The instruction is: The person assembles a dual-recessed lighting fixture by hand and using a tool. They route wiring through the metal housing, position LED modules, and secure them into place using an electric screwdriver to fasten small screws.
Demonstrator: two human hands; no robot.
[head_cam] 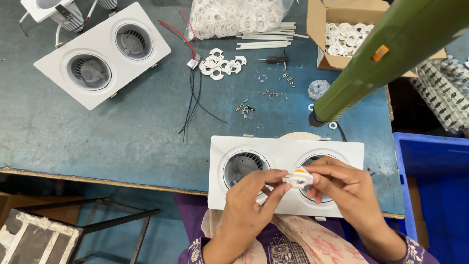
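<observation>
Hands pinching a small white ring piece (298, 178) over a twin-hole white lamp housing (283, 151).
Left hand (251, 200) and right hand (342, 188) are both gripping it — fingers closed narrowly — just above the table (122, 142) edge.

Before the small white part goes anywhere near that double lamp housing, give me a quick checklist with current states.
1. Small white ring part with orange patch pinched by both the left hand and the right hand: ok.
2. White double lamp housing flat on the blue table, in front of the person: ok.
3. Left opening of the housing partly uncovered, finned metal visible: ok.
4. Right opening free of obstruction: not ok, the right hand covers most of it.
5. Green hanging power screwdriver apart from both hands: ok.
6. Loose screws within reach on the table: cannot tell.
</observation>
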